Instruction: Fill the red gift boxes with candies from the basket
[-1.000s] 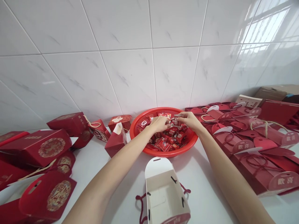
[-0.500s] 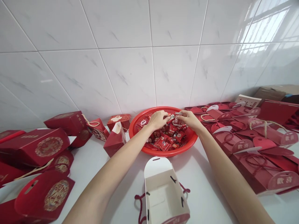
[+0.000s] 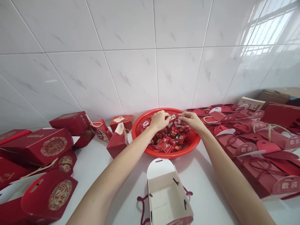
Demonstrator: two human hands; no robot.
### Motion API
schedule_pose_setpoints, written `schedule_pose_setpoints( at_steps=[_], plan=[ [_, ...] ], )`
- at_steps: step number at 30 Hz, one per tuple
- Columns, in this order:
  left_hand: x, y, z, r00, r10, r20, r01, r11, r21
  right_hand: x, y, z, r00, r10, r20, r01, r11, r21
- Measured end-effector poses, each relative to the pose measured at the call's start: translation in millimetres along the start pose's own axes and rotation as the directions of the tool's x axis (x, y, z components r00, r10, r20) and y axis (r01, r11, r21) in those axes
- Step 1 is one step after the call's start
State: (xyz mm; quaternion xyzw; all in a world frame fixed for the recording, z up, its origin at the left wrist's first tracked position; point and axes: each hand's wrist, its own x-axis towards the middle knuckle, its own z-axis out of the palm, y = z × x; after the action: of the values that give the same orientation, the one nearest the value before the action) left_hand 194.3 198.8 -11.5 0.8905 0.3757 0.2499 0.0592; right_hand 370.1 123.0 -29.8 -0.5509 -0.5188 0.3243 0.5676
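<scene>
A red plastic basket (image 3: pixel 138 137) with perforated sides holds a heap of red-wrapped candies (image 3: pixel 167 144). Over its left half, my left hand (image 3: pixel 160 120) pinches a small wrapped candy (image 3: pixel 173 117) with pale print between thumb and fingertips. My right hand (image 3: pixel 192 121) reaches over the right rim, its fingers closed on another small printed candy (image 3: pixel 180 119). In front of the basket stands an open gift box (image 3: pixel 161 195), white inside with nothing in it, a rounded flap raised at the back and dark red cords at its sides.
Red gift boxes (image 3: pixel 53 144) are piled on the left, some with rope handles. On the right lie rows of dark red boxes (image 3: pixel 253 156) with cords. A cardboard carton (image 3: pixel 273 95) sits at the far right. Behind everything rises a white tiled wall (image 3: pixel 128 78).
The whole view has shifted slightly, so everything appears a little further right and lower. My hands stay over the basket, with small finger movements around the candies.
</scene>
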Motion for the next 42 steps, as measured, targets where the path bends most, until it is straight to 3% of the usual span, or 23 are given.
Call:
schedule_pose_setpoints(
  at_steps=[3,5,7,10,13,17,20,24,28,31,36,39,42],
  plan=[
    [0,-2,-1.6,0.986,-0.086,-0.141,0.093,0.995,0.045,0,-2,1,1.0,0.002,-0.017,-0.002,1.0,0.005],
    [0,-2,-2.3,0.991,-0.055,-0.121,0.058,0.998,0.017,0,-2,2,1.0,0.005,-0.029,-0.005,1.0,0.012],
    [-2,-2,-1.8,0.998,0.03,0.056,-0.028,0.999,-0.03,0,-3,2,0.999,0.011,-0.039,-0.011,1.0,0.008],
    [-4,2,1.7,0.92,0.121,0.374,-0.118,0.993,-0.031,1,-3,2,0.999,0.02,-0.041,-0.02,1.0,0.007],
    [-6,6,7.2,0.879,0.128,0.46,-0.161,0.986,0.034,2,-1,2,1.0,0.006,-0.027,-0.005,1.0,0.026],
    [-9,9,12.2,0.877,0.15,0.457,-0.195,0.979,0.052,3,2,0,1.0,0.024,-0.01,-0.023,0.998,0.065],
    [-8,9,11.1,0.906,0.09,0.413,-0.118,0.992,0.042,3,2,0,0.998,0.055,-0.022,-0.052,0.992,0.113],
    [-1,3,5.8,0.986,-0.035,0.162,0.054,0.992,-0.115,2,-1,0,0.997,0.034,-0.072,-0.023,0.989,0.143],
    [8,-10,2.8,0.983,-0.182,-0.035,0.149,0.889,-0.433,0,-5,0,0.995,0.001,-0.099,0.013,0.989,0.144],
    [10,-15,3.6,0.979,-0.203,-0.037,0.136,0.772,-0.621,-1,-8,0,0.999,0.018,-0.043,-0.011,0.986,0.168],
    [9,-12,6.3,0.995,-0.069,0.068,0.097,0.658,-0.747,-2,-6,-1,0.997,0.028,0.076,-0.038,0.989,0.14],
    [7,-11,6.2,0.99,-0.013,0.14,0.108,0.709,-0.697,1,-2,-2,0.996,0.046,0.071,-0.055,0.989,0.138],
    [7,-15,3.4,0.986,-0.076,0.146,0.137,0.875,-0.465,4,1,-1,1.0,0.03,-0.009,-0.028,0.993,0.111]
  ],
)
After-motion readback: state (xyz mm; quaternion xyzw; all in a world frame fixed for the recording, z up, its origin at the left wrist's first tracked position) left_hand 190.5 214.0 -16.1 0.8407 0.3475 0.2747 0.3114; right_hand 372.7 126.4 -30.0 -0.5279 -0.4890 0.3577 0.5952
